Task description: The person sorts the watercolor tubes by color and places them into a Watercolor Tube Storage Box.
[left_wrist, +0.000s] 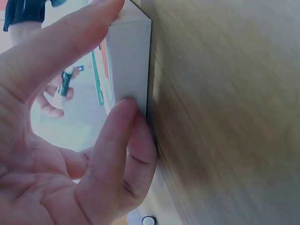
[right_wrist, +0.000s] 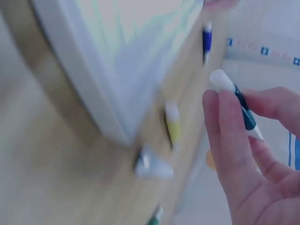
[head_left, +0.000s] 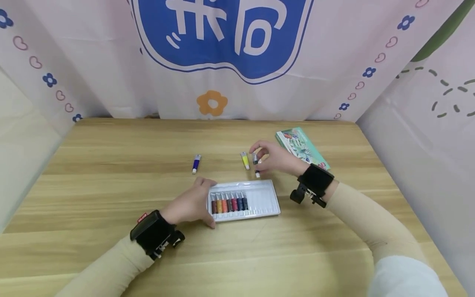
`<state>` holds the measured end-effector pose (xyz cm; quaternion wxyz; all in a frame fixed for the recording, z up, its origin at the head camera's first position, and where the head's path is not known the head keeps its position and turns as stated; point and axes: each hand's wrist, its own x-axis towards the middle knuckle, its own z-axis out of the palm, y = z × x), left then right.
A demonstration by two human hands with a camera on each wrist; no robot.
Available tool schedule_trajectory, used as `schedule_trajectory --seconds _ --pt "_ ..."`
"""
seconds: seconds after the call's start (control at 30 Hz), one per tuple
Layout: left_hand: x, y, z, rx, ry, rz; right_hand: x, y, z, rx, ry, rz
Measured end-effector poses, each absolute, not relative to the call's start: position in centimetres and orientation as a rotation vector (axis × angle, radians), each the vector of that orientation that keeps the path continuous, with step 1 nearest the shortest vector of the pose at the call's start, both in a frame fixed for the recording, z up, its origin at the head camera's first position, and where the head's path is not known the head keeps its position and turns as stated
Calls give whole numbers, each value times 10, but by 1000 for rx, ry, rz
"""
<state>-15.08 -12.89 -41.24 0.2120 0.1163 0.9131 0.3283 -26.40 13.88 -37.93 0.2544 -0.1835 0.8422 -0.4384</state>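
My left hand (head_left: pixel 193 202) grips the left end of a white plastic tray (head_left: pixel 263 198), thumb at the near side and fingers at the far side. In the left wrist view these fingers press on the tray's end wall (left_wrist: pixel 129 61). Several small paint tubes (head_left: pixel 229 204) lie in a row in the tray's left part. Beyond the tray, my right hand (head_left: pixel 276 159) pinches a dark green paint tube with a white cap (right_wrist: pixel 243 108) between thumb and fingers. On the table beside it lie a yellow paint tube (head_left: pixel 245 161) and a whitish tube (right_wrist: pixel 154 164).
A blue paint tube (head_left: pixel 196 163) lies on the wooden table (head_left: pixel 111 177) behind the tray, to the left. At the back right, a green printed box (head_left: pixel 302 144) lies close behind my right hand. A printed cloth (head_left: pixel 178 90) hangs along the table's far edge.
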Motion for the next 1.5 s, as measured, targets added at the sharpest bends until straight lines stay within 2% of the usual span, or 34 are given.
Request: schedule_trajectory --seconds 0.33,0.73,1.0,1.5 --pt "-153 -129 -409 312 2519 916 -223 138 -396 -422 1952 -1350" --pt "-153 -124 -411 310 2509 934 -200 140 -413 -372 2033 -1349" --pt "-152 -128 -408 315 2516 902 -193 138 -410 -820 2446 -960" --pt "-151 -131 -408 309 2502 931 -185 139 -405 -1172 2581 -666"
